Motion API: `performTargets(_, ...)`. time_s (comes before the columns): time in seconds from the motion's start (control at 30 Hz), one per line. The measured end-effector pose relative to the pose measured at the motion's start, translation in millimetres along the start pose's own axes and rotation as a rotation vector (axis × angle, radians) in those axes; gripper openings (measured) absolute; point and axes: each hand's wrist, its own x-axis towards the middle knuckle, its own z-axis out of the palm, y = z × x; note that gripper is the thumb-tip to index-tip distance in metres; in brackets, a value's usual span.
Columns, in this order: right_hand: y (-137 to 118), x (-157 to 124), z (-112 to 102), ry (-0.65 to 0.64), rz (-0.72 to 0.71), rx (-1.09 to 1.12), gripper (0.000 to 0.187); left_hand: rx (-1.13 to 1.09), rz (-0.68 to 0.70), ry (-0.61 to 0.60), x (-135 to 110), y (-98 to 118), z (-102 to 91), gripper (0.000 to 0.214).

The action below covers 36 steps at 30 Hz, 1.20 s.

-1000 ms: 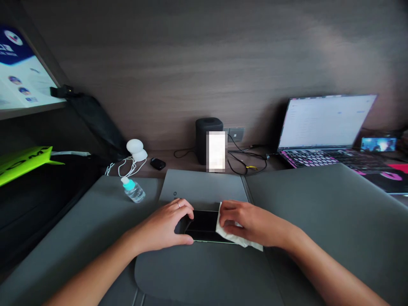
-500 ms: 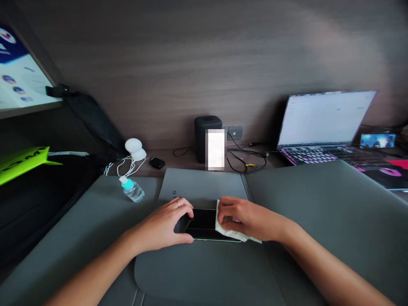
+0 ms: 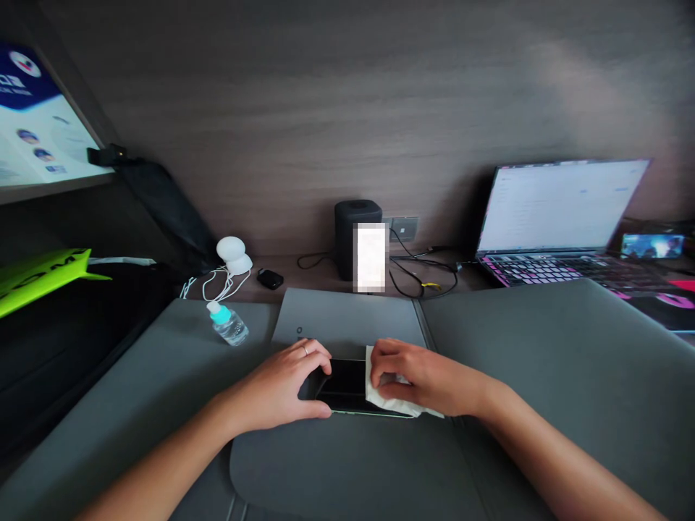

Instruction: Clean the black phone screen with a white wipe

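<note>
A smartphone (image 3: pixel 347 378) with a dark screen lies flat, screen up, on the grey mat (image 3: pixel 347 463). My left hand (image 3: pixel 287 380) grips its left end, thumb on the near edge and fingers on the far edge; a ring is on one finger. My right hand (image 3: pixel 418 373) has its fingers closed on a white tissue (image 3: pixel 380 394), which is pressed against the right part of the screen. The phone's right end is hidden under the tissue and hand.
Left of the phone lies a small clear bottle (image 3: pixel 231 325) with a turquoise collar. Behind stand a white round device (image 3: pixel 231 250) with cords, a small black object (image 3: pixel 270 278), a black speaker (image 3: pixel 344 239) and cables. An open laptop (image 3: pixel 559 210) stands at right.
My right hand has shifted the tissue very slightly left on the screen. My left hand keeps its hold on the phone. The whole view has moved a little.
</note>
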Motion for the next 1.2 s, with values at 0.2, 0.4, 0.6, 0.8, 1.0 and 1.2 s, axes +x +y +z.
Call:
performTargets(0.2,-3,1,0,-0.024,-0.030,0.021,0.010,0.013,0.000,-0.001,0,0,-0.1,0.036)
performTargets(0.4,-2,4,5,0.014,0.010,0.012,0.007,0.034,0.013,0.011,1,-1,-1.2,0.034)
performTargets(0.6,-1,5,9,0.025,-0.016,-0.009,0.009,0.019,0.010,0.015,1,-2,-0.6,0.033)
performTargets(0.8,-3,14,17,0.025,-0.021,-0.057,0.010,0.031,0.008,0.012,2,-2,1.3,0.036)
performTargets(1.0,-2,18,16,0.069,-0.021,-0.087,0.012,0.025,-0.002,0.004,2,-2,1.6,0.033)
performTargets(1.2,0,18,21,0.097,-0.057,-0.111,0.011,0.029,-0.020,0.000,3,-2,2.1,0.032)
